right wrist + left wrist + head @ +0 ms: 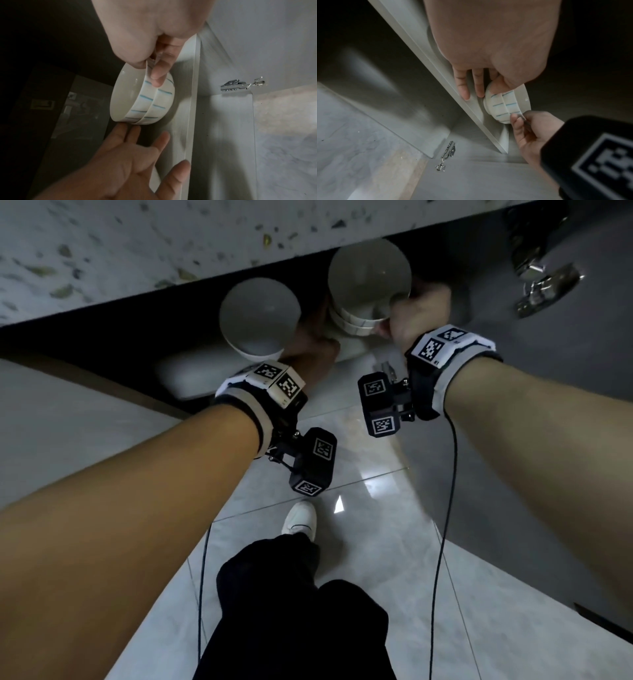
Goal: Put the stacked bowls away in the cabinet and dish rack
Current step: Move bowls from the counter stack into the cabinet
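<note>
A stack of white bowls with blue stripes (368, 280) (502, 106) (147, 102) is at the front of a white cabinet shelf (436, 75) under the counter. My right hand (418, 313) (154, 67) (517, 120) pinches the rim of the stack's top bowl, thumb inside. My left hand (308, 350) (478, 89) (137, 148) lies with straight fingers against the shelf, just left of the stack and touching its side. A single white bowl (260, 316) stands left of that hand. Whether the stack rests fully on the shelf is unclear.
The speckled countertop (137, 251) overhangs the cabinet. A metal door hinge (544, 282) (447, 152) (235, 84) sits on the right side, with the grey open door (531, 422) beside my right arm. My white shoe (301, 518) stands on the glossy floor tiles.
</note>
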